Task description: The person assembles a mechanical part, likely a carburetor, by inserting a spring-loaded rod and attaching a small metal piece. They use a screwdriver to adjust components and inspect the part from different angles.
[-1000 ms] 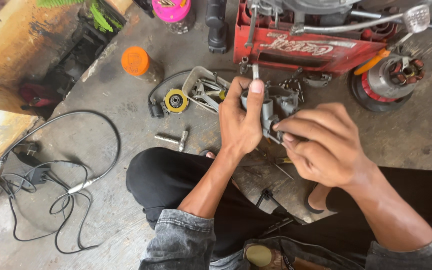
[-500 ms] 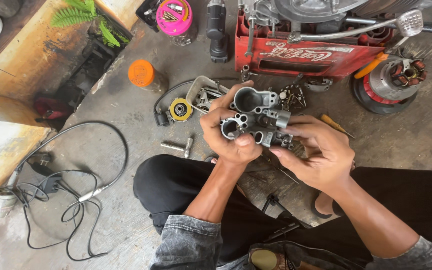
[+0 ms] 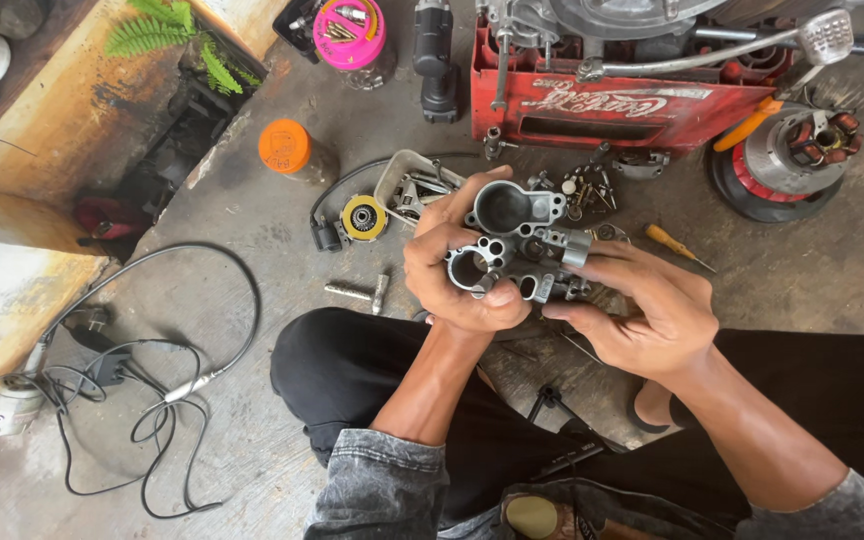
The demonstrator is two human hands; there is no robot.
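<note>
The grey metal carburetor body (image 3: 512,245) is in the air above the person's lap, held between both hands, with its round open bowl cavity turned up to the camera. The left hand (image 3: 452,270) is closed around its left side, the thumb pressing on the lower edge. The right hand (image 3: 642,310) grips the right and lower side, with the fingers curled under the part.

Behind the hands, on the concrete floor (image 3: 252,420), small screws and metal parts (image 3: 587,185) lie near a red plastic crate (image 3: 602,100). A yellow-handled screwdriver (image 3: 677,245) lies just right of them, and a round stator coil (image 3: 792,160) is further right. To the left are a yellow and black round part (image 3: 362,217), a short bolt (image 3: 357,292) and an orange lid (image 3: 284,146). A black cable (image 3: 152,380) lies coiled well apart on the left.
</note>
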